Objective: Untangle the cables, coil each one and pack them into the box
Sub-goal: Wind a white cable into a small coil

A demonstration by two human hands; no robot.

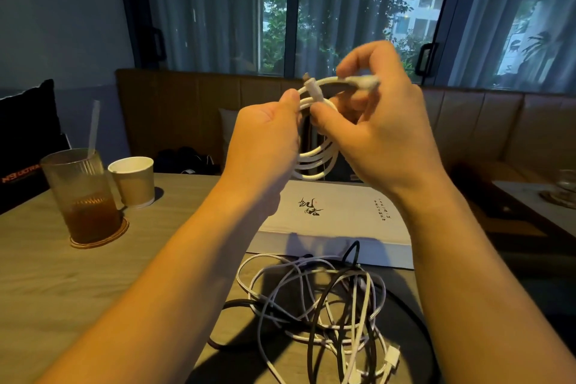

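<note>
Holding a white coil [315,159] in the air above the box [343,206], the left hand [265,137] pinched its loops while the right hand [386,134] gripped the cable's end at the top. The box lay on the desk [78,290], with a tangle [324,305] of white and black cables just before it.

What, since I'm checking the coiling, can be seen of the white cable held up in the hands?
The white cable is smooth and plastic-looking, wound into several round loops that hang upright in the air above the white box. The left hand pinches the coil's upper left; the right hand pinches a blurred plug end across the top. A second plug sticks up beside the thumbs.
</note>
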